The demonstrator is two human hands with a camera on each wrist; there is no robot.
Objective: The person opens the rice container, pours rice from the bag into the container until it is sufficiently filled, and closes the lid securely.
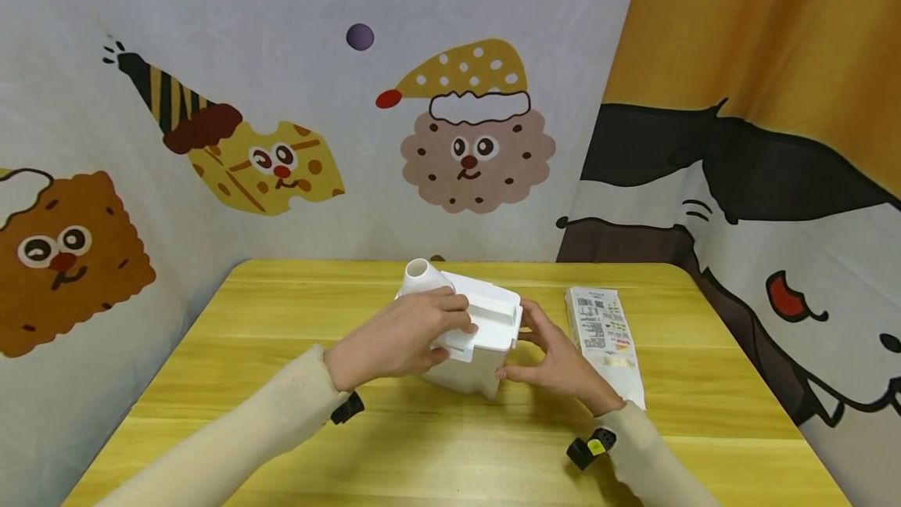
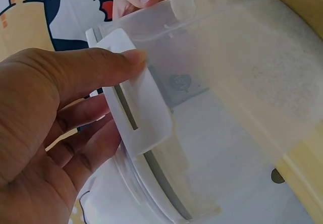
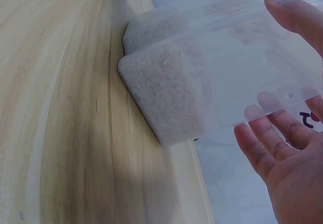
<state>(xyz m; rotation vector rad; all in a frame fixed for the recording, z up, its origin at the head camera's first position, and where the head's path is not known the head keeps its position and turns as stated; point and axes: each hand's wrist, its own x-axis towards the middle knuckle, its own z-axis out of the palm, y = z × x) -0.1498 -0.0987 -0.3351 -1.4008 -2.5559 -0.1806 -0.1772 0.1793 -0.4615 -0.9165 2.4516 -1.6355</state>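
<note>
A clear plastic storage container (image 3: 237, 77) with a white lid (image 1: 496, 305) stands on the table, with pale rice-like grains (image 3: 161, 82) in its bottom. On the lid's left part rises a round open spout (image 1: 418, 271). My left hand (image 1: 415, 331) pinches the lid's front latch (image 2: 151, 118), thumb on the latch's outer face and the other fingers over the lid. With thumb and fingers spread to either side, my right hand (image 1: 552, 358) holds the container's right end below the lid.
A white printed packet (image 1: 605, 343) lies on the wooden table (image 1: 281, 311), right of the container and close to my right hand. Behind the table hangs a curtain (image 1: 296, 37) with cartoon prints.
</note>
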